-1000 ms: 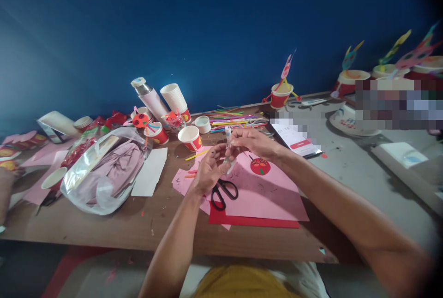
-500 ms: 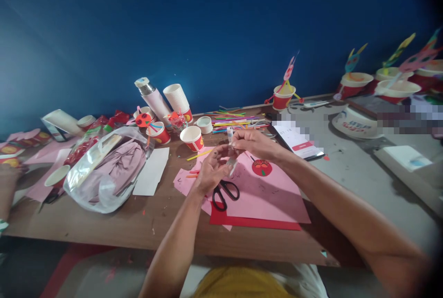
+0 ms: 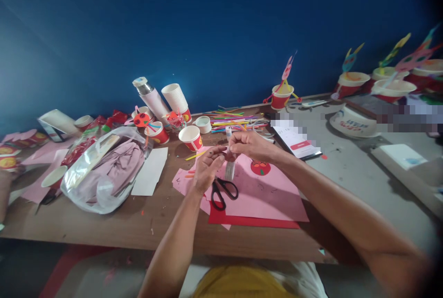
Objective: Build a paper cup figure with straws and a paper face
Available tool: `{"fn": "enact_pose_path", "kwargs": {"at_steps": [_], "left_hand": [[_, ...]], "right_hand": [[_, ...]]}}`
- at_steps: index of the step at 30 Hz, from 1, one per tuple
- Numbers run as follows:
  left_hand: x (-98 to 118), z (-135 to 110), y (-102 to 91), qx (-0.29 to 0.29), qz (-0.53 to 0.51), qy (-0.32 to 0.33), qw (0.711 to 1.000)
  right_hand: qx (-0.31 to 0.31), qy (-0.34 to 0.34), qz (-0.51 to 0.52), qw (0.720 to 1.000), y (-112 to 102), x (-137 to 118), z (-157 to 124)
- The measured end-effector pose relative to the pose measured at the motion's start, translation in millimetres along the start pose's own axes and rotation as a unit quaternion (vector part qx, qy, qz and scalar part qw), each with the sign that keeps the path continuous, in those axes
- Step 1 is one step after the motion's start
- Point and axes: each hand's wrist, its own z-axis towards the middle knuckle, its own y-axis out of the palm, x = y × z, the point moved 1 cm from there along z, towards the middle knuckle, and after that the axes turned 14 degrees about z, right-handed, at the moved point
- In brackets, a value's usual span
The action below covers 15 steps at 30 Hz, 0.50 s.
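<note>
My left hand [image 3: 208,168] and my right hand [image 3: 251,145] meet above a pink paper sheet [image 3: 270,201], fingertips pinched close together. Whatever small piece lies between them is too blurred to make out. Just below the fingers is what looks like a roll of clear tape [image 3: 230,171]; whether it rests on the paper cannot be told. Black-handled scissors [image 3: 224,193] lie nearer to me on the sheet, their blades hidden. A red paper face [image 3: 260,167] with a green nose lies under my right wrist. Behind the fingers stands a small white-capped tube [image 3: 228,132].
Paper cups [image 3: 190,137], a tape ring [image 3: 203,124] and pipe cleaners [image 3: 238,120] lie beyond my hands. To the left are a plastic bag [image 3: 104,173] and white card [image 3: 150,171]; to the right, a phone [image 3: 297,136]. Another person's arm [image 3: 7,182] shows far left.
My left fingers have come away from the clear roll, which now shows below them. Both hands have drawn together at the fingertips.
</note>
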Motion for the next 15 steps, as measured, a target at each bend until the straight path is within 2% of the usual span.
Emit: {"fn": "enact_pose_path", "kwargs": {"at_steps": [9,15], "left_hand": [[5.8,-2.3,2.4,0.016,0.03,-0.038,0.999],[9.3,-3.8,1.7,-0.026,0.029,-0.06,0.997]], "right_hand": [[-0.001,0.0,-0.058,0.998,-0.4,0.4,-0.6],[-0.041,0.018,-0.064,0.997,0.1,1.0,-0.8]]}}
